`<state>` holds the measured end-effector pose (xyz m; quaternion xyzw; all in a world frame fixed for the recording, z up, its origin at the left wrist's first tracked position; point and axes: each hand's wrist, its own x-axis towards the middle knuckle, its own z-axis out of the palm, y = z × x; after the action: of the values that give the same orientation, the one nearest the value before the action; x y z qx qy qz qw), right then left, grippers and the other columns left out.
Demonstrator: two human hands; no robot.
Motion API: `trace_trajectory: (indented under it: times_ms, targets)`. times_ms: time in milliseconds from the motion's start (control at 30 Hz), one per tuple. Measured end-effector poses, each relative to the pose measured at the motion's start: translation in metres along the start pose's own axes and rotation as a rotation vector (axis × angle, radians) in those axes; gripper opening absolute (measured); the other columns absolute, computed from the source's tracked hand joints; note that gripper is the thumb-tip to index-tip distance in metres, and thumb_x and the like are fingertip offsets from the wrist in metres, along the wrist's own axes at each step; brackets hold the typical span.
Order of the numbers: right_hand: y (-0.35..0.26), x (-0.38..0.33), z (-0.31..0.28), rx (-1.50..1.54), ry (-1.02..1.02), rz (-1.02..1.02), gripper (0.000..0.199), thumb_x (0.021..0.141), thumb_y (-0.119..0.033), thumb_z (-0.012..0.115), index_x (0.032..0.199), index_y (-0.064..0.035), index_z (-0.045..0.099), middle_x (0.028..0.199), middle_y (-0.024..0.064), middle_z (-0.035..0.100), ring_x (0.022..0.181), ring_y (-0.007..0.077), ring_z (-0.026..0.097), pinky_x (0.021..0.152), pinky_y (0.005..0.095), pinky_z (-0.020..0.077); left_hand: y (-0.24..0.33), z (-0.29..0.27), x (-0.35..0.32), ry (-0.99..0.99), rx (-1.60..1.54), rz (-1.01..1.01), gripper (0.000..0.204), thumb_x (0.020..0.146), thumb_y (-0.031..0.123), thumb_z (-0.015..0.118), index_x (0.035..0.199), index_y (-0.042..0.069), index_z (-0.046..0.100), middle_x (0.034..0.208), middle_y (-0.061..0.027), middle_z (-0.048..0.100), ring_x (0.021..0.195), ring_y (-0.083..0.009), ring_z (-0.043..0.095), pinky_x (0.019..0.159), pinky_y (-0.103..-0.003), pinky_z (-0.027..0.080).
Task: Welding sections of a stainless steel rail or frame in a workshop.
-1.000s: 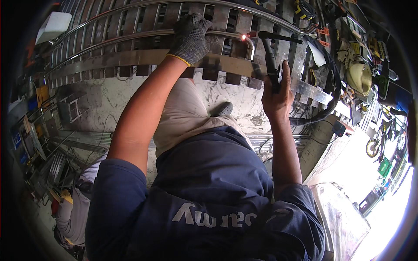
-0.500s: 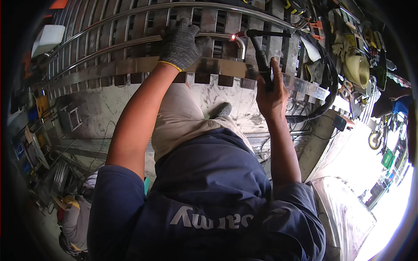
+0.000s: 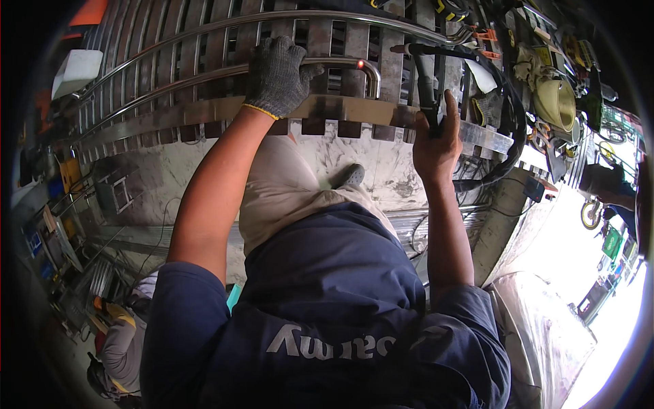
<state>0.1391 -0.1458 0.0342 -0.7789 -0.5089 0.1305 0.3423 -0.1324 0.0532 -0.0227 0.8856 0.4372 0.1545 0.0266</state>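
Now, L hand (image 3: 278,73) gripping rail (image 3: 204,76), R hand (image 3: 436,140) holding torch (image 3: 426,75)

Slatted steel frame (image 3: 354,109) blocks ahead; narrow gaps between slats — black cable (image 3: 507,129) crowds right

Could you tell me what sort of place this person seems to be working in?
Most likely a metal fabrication or welding workshop. The right hand holds a welding torch, a red-hot spot glows on a bent steel tube, and the gloved left hand steadies a slatted steel railing.
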Motion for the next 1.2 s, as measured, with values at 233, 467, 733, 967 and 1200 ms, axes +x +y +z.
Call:
trace_trajectory:
  times_ms: [233, 467, 733, 967, 1200]
  targets:
    - [0.012, 0.009, -0.036, -0.012, 0.008, 0.185, 0.072, 0.099, -0.017, 0.075, 0.163, -0.0144, 0.042, 0.112, 0.0254, 0.077, 0.1, 0.0395, 0.079, 0.085, 0.0449, 0.0607, 0.016, -0.041, 0.003, -0.103, -0.021, 0.202, 0.044, 0.096, 0.047, 0.074, 0.112, 0.007, 0.07, 0.109, -0.0159, 0.061, 0.096, -0.0395, 0.066, 0.085, -0.051, 0.055]
    - [0.008, 0.013, -0.045, -0.154, -0.044, 0.225, 0.072, 0.1, -0.024, 0.07, 0.164, -0.0135, 0.039, 0.106, 0.0298, 0.076, 0.095, 0.0493, 0.075, 0.082, 0.0552, 0.06, 0.032, -0.09, 0.015, -0.16, -0.142, 0.3, 0.049, 0.096, 0.051, 0.075, 0.121, 0.009, 0.072, 0.116, -0.0153, 0.073, 0.103, -0.0376, 0.075, 0.087, -0.049, 0.061]
    - [-0.008, 0.034, -0.044, -0.402, -0.209, 0.251, 0.066, 0.102, -0.021, 0.065, 0.159, -0.0004, 0.041, 0.102, 0.0322, 0.076, 0.096, 0.0524, 0.074, 0.084, 0.0588, 0.0574, 0.054, -0.152, 0.029, -0.315, -0.267, 0.25, 0.047, 0.098, 0.042, 0.077, 0.124, 0.004, 0.072, 0.111, -0.022, 0.077, 0.102, -0.0413, 0.075, 0.085, -0.048, 0.06]
    - [0.018, 0.027, -0.037, -0.493, -0.277, 0.154, 0.057, 0.095, -0.022, 0.074, 0.141, 0.0049, 0.055, 0.106, 0.028, 0.073, 0.097, 0.0472, 0.075, 0.084, 0.057, 0.0595, 0.096, -0.188, 0.058, -0.723, -0.671, 0.197, 0.04, 0.1, 0.015, 0.074, 0.136, -0.003, 0.067, 0.121, -0.0195, 0.078, 0.114, -0.0326, 0.075, 0.1, -0.042, 0.059]
    - [0.026, 0.012, -0.041, -0.558, -0.256, 0.122, 0.031, 0.099, -0.023, 0.067, 0.115, 0.003, 0.065, 0.11, 0.0226, 0.07, 0.106, 0.0404, 0.073, 0.09, 0.0531, 0.058, 0.107, -0.19, 0.066, -0.947, -0.772, 0.193, 0.048, 0.099, 0.001, 0.069, 0.146, -0.001, 0.061, 0.137, -0.016, 0.071, 0.126, -0.0258, 0.069, 0.109, -0.037, 0.055]
